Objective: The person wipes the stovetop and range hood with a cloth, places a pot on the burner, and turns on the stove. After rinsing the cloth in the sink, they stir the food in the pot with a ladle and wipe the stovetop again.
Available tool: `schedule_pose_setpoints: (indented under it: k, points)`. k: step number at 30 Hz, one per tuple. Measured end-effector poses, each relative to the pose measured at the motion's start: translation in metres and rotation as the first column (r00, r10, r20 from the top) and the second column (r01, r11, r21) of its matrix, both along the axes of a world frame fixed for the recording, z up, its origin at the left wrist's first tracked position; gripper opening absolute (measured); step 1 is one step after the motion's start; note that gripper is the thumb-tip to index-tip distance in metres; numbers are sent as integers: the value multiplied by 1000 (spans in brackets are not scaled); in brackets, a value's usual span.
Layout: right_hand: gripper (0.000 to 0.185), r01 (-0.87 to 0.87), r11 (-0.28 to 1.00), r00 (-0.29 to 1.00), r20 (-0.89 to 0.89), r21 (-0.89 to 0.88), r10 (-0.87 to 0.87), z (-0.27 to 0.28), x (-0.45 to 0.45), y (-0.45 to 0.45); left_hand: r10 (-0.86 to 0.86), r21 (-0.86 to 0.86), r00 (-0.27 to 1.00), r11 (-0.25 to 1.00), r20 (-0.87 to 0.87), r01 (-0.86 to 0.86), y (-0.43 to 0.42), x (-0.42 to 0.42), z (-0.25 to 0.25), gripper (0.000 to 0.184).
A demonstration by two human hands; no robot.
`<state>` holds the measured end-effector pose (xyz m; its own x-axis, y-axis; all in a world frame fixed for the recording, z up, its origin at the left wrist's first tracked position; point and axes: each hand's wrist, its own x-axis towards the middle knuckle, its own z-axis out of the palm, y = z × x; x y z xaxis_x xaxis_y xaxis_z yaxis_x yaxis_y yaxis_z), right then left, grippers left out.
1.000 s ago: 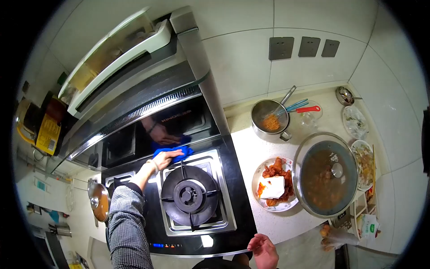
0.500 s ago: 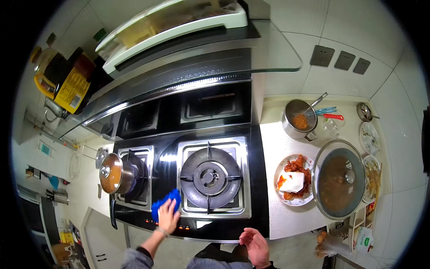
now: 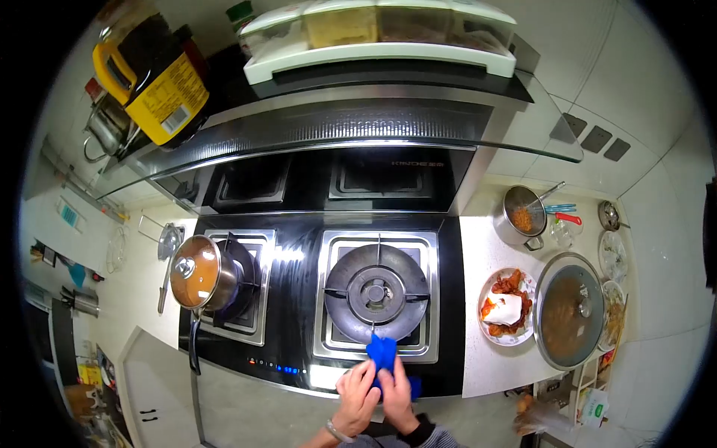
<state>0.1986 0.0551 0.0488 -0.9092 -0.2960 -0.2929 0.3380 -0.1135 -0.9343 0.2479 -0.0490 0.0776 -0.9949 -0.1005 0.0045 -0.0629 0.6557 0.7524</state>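
A blue cloth is held between both hands at the front edge of the black stove, just before the right burner. My left hand, with a bracelet at its wrist, has its fingers closed at the cloth's left side. Around the cloth's right side my right hand is closed, and some of the cloth hangs out beyond it. The cloth's upper end touches the front of the burner grate.
A lidded pot sits on the left burner, its handle toward the front. On the right counter are a plate of red food, a large lidded pan and a small pot. The glass-edged hood overhangs the back.
The left hand and cloth have moved from the back of the stove to its front, then right. The right hand has joined it and taken hold of the cloth. The view has shifted left.
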Motion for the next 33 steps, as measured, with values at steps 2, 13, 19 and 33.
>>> schedule_pose_setpoints:
  k: [2,13,19,33]
  points:
    - [41,215,940,930,349,-264,-115,21,-32,-3,10,-118,1000,993,-23,-13,-4,-10,26,42]
    - [41,85,361,983,138,-929,125,113,-182,-52,285,805,893,396,350,-442,-70,38,-14,49]
    - [35,-321,946,850,-424,50,311,77,-74,-100,373,906,918,328,135,-267,-102,-35,13,55]
    - [49,327,853,920,344,-407,-189,84,-110,-81,278,148,908,959,-313,-242,-77,-81,59,48]
